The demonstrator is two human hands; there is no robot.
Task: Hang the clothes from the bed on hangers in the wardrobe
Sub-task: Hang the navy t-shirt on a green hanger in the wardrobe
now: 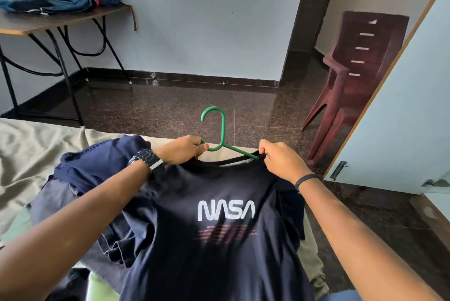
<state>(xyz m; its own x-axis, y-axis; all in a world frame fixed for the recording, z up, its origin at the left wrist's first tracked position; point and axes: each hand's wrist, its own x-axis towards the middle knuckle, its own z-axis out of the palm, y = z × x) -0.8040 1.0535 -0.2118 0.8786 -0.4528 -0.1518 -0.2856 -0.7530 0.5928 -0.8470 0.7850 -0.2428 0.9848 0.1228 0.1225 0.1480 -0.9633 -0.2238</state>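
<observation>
I see a green hanger (222, 130) over a navy T-shirt (219, 239) printed with white NASA lettering and pinkish-red lines; navy and grey clothes (97, 174) on a beige sheet (29, 149); a maroon chair (353, 76); speckled dark brown floor (194, 105); pale blue wall (207, 15).

Bedroom (home), bed (36, 149), wardrobe door (401, 118), plastic chairs (353, 76)

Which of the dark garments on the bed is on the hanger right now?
The navy T-shirt with the white NASA print, held at its collar by both hands around the green plastic hanger. The other navy garments lie crumpled to its left, untouched.
</observation>
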